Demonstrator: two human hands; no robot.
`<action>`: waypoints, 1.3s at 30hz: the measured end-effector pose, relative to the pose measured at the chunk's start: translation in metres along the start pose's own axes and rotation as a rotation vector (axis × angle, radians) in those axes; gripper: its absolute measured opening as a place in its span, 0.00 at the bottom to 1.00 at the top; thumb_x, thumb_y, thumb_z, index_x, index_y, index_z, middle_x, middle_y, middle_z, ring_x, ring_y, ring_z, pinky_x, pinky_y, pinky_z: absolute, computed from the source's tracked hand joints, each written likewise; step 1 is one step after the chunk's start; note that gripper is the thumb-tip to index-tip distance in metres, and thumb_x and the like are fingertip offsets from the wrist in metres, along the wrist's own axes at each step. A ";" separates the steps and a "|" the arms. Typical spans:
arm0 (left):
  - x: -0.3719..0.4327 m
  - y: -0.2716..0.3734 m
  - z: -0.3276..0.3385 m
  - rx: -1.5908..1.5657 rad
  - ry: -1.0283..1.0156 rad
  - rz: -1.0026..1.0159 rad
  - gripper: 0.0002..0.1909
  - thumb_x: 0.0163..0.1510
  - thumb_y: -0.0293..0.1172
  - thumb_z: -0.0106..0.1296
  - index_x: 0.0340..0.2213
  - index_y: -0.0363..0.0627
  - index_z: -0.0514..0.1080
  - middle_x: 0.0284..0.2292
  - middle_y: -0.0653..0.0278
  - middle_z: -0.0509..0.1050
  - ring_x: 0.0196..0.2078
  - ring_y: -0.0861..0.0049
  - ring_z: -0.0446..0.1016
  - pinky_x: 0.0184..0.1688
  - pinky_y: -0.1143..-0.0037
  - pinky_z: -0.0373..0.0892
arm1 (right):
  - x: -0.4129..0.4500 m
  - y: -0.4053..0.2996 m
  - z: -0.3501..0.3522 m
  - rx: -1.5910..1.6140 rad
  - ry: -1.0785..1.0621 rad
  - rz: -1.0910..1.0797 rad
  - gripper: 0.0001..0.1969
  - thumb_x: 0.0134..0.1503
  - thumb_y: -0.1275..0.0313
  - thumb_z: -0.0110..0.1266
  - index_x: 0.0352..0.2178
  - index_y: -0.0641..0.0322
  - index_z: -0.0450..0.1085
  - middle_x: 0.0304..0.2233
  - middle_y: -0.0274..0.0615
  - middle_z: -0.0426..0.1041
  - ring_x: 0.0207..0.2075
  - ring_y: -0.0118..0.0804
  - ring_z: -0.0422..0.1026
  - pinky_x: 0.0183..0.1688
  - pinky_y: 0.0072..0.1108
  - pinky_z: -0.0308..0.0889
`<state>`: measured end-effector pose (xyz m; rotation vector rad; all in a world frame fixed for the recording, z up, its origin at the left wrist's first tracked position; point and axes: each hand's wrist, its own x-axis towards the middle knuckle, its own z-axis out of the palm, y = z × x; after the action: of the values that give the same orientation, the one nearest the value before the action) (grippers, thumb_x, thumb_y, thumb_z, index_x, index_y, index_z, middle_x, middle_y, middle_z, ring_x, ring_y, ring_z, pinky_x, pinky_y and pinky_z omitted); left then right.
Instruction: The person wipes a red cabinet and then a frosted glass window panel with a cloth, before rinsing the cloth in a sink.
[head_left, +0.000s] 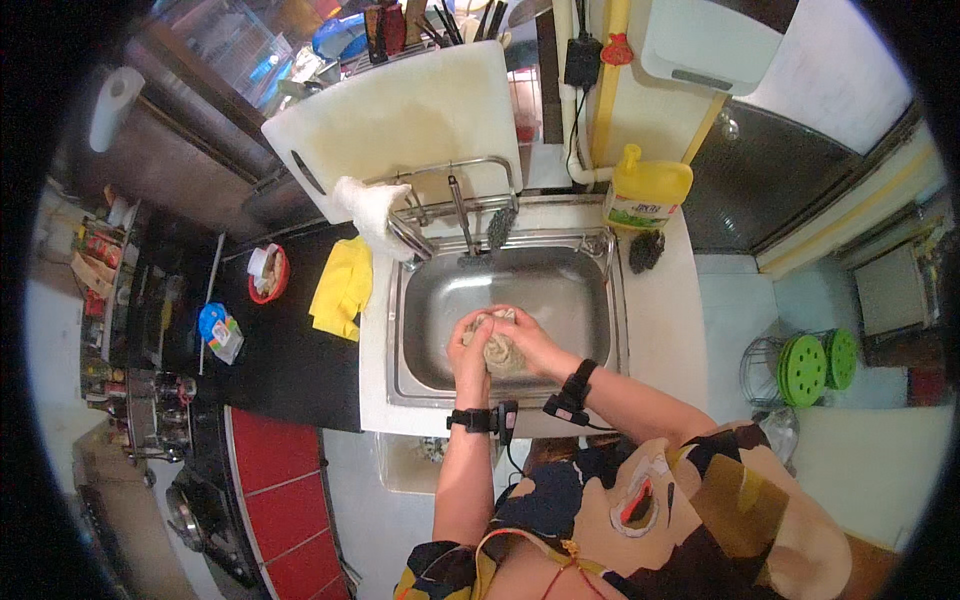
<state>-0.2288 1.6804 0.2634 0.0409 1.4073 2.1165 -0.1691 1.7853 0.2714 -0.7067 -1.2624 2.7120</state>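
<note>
A bunched-up beige cloth (504, 354) is squeezed between both hands over the stainless steel sink (442, 281). My left hand (466, 346) wraps its left side, while my right hand (531, 341) presses from the right; the thumbs come close together on top. Part of the cloth is covered by the fingers. Behind the hands, a faucet (409, 238) with a white towel (373, 210) draped over it leans in at the sink's back left corner. I wear a black strap with a small device on each wrist.
Left of the sink, a yellow cloth (343, 289) and a red bowl (282, 279) lie on the black counter (277, 375). A white cutting board (405, 112) stands behind the sink. On the right are a yellow detergent jug (649, 191) and a dark scouring pad (646, 250).
</note>
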 end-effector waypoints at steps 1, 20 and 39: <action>0.000 0.001 0.003 0.011 0.006 -0.003 0.15 0.53 0.32 0.57 0.41 0.39 0.72 0.39 0.64 0.73 0.40 0.78 0.71 0.44 0.79 0.67 | -0.001 0.004 -0.004 0.011 -0.003 0.005 0.21 0.58 0.61 0.53 0.47 0.65 0.64 0.42 0.38 0.70 0.41 0.28 0.70 0.41 0.20 0.66; -0.045 -0.003 0.065 1.194 -0.150 0.845 0.16 0.45 0.37 0.61 0.31 0.41 0.70 0.42 0.54 0.65 0.46 0.55 0.62 0.48 0.61 0.59 | -0.017 -0.013 -0.043 0.484 -0.021 0.257 0.08 0.59 0.65 0.51 0.34 0.58 0.69 0.30 0.33 0.70 0.31 0.29 0.71 0.33 0.24 0.70; -0.004 -0.022 0.053 1.008 0.210 0.547 0.11 0.58 0.33 0.43 0.31 0.36 0.64 0.29 0.51 0.69 0.32 0.60 0.68 0.37 0.66 0.64 | 0.024 0.018 -0.038 -0.356 0.298 -0.095 0.14 0.54 0.66 0.47 0.24 0.69 0.72 0.24 0.48 0.75 0.26 0.39 0.73 0.32 0.30 0.67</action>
<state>-0.1978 1.7290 0.2691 0.6715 2.6882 1.5578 -0.1714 1.8060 0.2277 -1.0096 -1.6613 2.2220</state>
